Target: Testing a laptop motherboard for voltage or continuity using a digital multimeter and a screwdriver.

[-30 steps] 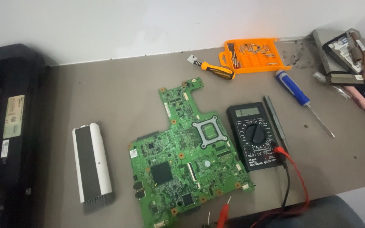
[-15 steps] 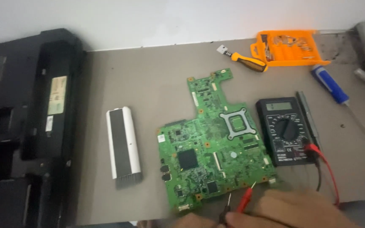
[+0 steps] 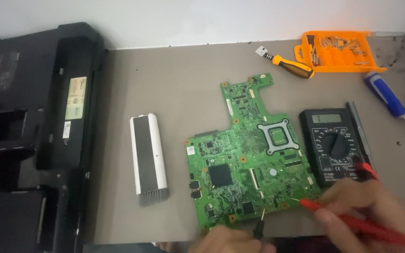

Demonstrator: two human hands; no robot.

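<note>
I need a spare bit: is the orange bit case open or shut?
Open. The orange bit case lies flat near the table's far edge with no lid over it, and its metal bits and empty slots are exposed.

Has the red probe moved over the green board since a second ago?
Yes. The red probe has come up from the near table edge; its tip now touches the green board, near the black meter.

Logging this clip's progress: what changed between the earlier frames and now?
Both hands came up from the bottom edge: right hand brought the red probe and left hand the black probe onto the green circuit board. Multimeter and screwdrivers unmoved.
</note>
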